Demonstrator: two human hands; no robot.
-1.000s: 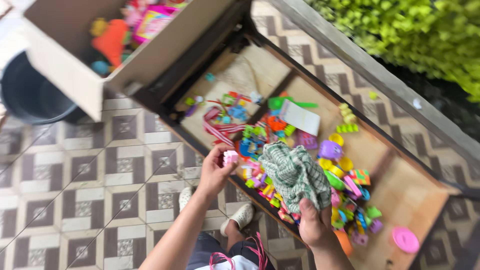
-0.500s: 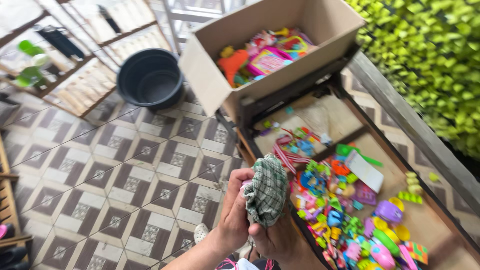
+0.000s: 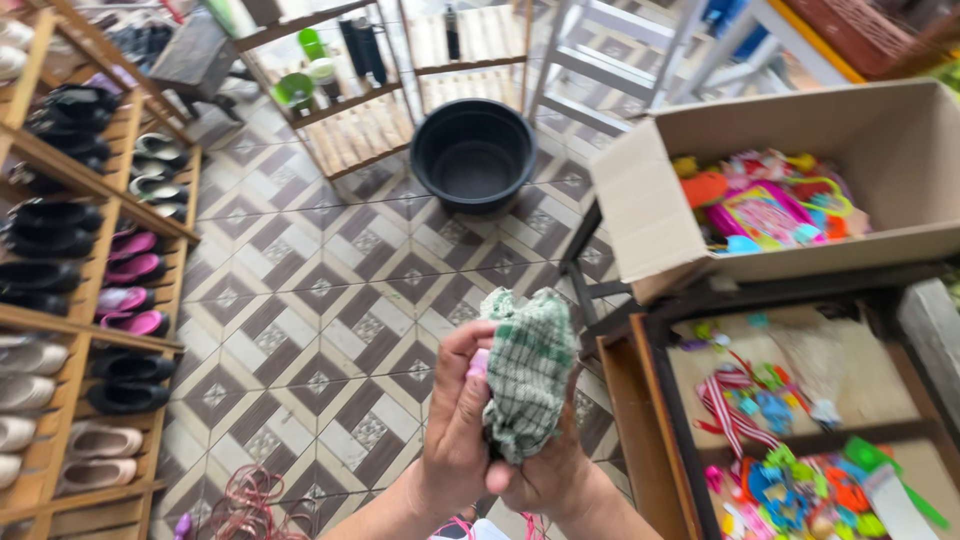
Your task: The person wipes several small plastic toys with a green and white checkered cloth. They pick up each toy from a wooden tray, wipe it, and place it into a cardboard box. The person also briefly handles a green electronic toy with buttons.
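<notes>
Both my hands closed together at chest height: left hand (image 3: 455, 420) pinches a small pink block (image 3: 478, 363), right hand (image 3: 545, 470) wraps the green checked cloth (image 3: 527, 370) over it. Best to rub firmly, turning each face, above the floor tiles (image 3: 330, 300).

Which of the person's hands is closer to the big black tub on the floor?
The left hand. It sits on the left side of the checked cloth, below the black tub. The right hand is lower, under the cloth, farther from the tub.

Bare forearms, no sleeves — pink-trimmed white garment (image 3: 470, 528) below
</notes>
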